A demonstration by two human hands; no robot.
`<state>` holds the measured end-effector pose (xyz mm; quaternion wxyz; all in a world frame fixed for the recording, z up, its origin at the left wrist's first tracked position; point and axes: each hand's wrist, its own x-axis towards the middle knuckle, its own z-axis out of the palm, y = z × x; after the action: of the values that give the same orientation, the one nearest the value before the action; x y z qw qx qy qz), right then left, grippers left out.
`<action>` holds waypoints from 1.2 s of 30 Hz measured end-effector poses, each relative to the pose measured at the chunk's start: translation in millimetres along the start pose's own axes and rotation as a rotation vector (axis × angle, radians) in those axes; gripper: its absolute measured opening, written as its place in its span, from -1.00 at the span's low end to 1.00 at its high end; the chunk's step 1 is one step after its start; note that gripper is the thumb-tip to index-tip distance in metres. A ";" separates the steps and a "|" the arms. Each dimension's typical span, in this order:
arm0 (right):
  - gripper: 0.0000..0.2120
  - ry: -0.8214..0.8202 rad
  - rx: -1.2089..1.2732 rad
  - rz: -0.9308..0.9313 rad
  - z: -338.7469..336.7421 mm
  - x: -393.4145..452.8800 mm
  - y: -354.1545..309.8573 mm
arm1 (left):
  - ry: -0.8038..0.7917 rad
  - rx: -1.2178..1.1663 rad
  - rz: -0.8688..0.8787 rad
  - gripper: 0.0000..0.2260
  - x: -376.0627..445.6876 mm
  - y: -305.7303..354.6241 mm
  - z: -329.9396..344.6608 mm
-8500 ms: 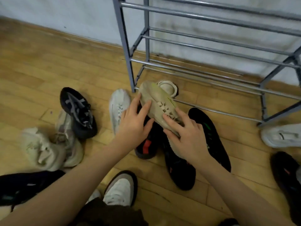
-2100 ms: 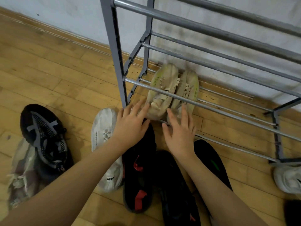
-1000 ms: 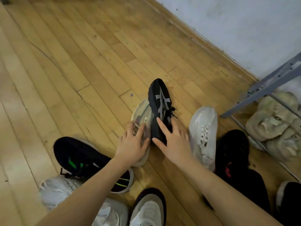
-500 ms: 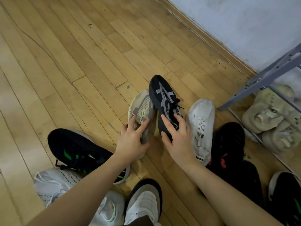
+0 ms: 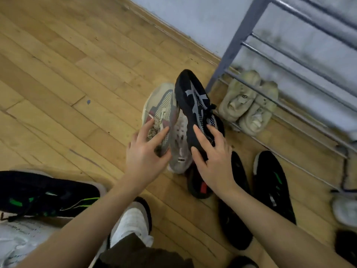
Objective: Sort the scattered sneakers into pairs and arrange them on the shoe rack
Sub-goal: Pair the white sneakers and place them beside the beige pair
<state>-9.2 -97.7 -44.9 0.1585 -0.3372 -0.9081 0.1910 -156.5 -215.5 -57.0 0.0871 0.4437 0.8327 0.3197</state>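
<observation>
Hands (image 5: 181,151) over sneaker-strewn wooden floor (image 5: 63,74)

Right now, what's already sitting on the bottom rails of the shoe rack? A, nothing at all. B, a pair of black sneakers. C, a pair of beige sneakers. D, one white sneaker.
C: two beige sneakers lie side by side on the lowest rails of the shoe rack, while the black ones are on the floor or in hand.

Under our hands we see a floor (image 5: 77,78) of worn, faintly glossy wood planks. The beige sneaker (image 5: 162,107) and black sneaker (image 5: 195,101) we hold show matt knitted mesh cloth. Beyond them the shoe rack (image 5: 241,35) looks like smooth painted grey metal.
</observation>
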 end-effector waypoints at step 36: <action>-0.53 0.072 -0.189 0.677 -98.3 -209.4 183.7 | -0.443 0.283 0.556 -0.49 -50.8 217.4 174.5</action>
<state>284.5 -86.6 -75.4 0.0862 -0.6388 -0.7524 0.1358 96.8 -89.1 -67.6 0.1128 0.7187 0.6773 0.1092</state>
